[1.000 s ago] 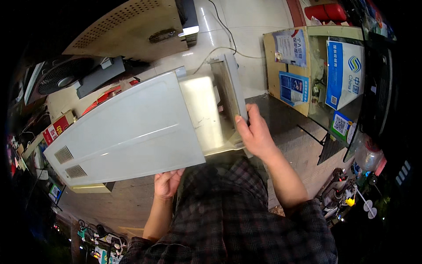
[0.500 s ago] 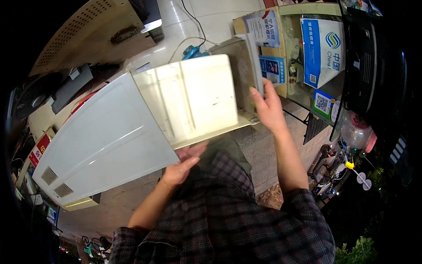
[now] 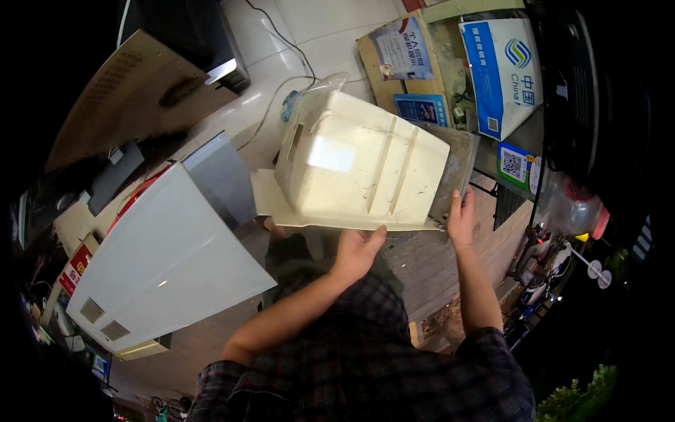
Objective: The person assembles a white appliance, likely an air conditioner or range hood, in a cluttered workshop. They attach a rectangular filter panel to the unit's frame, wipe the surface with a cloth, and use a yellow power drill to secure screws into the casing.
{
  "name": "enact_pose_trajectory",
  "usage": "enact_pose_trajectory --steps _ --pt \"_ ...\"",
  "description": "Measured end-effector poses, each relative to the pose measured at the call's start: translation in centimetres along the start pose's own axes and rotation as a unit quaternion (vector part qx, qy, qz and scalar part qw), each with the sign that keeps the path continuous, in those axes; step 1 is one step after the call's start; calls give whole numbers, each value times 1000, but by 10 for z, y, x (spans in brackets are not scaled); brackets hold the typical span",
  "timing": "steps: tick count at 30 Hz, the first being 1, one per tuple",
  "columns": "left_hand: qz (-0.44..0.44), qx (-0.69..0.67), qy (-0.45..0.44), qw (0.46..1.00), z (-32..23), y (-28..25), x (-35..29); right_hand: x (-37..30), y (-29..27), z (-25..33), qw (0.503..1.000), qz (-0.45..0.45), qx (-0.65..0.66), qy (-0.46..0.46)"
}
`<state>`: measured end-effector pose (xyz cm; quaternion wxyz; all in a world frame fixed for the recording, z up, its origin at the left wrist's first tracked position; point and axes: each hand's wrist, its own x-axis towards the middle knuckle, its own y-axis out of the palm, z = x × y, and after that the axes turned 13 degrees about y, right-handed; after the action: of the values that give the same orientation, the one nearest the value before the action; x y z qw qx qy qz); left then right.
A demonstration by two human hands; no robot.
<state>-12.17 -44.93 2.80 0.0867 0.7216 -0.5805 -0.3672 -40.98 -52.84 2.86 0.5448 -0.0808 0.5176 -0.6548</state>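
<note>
Left hand (image 3: 357, 254) and right hand (image 3: 460, 219) grasp the cream tub (image 3: 365, 165), just beyond them;
left fingers clasp its near rim, right fingers its right end; its long axis runs left to right; the white casing (image 3: 165, 260) lies left of it.

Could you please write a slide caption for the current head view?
Left hand holding the near rim of a cream box, right hand at its end panel, beside a pale cabinet.

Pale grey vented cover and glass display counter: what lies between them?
In the head view, the cream ribbed plastic shell, then a grimy grey panel beside it.
</note>
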Motion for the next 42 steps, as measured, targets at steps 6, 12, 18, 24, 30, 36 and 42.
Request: enact_pose_trajectory --steps 6,12,18,24,30,36,42 --pt "44 194 20 980 -21 20 25 -4 61 -37 975 -22 184 124" --pt "146 410 56 898 -74 32 29 -5 104 -30 872 121 409 240" --pt "188 452 176 854 -196 73 16 -34 89 40 791 278 535 109" --pt "219 479 373 764 -308 102 -23 -84 48 158 781 310 541 -16" --pt "140 412 654 619 -401 120 -42 -155 -4 317 721 333 574 -199" --pt "37 377 830 409 -487 119 -23 -213 -39 461 636 366 597 -326" --pt "17 494 750 440 -556 34 -53 -235 12 578 557 463 614 -313"
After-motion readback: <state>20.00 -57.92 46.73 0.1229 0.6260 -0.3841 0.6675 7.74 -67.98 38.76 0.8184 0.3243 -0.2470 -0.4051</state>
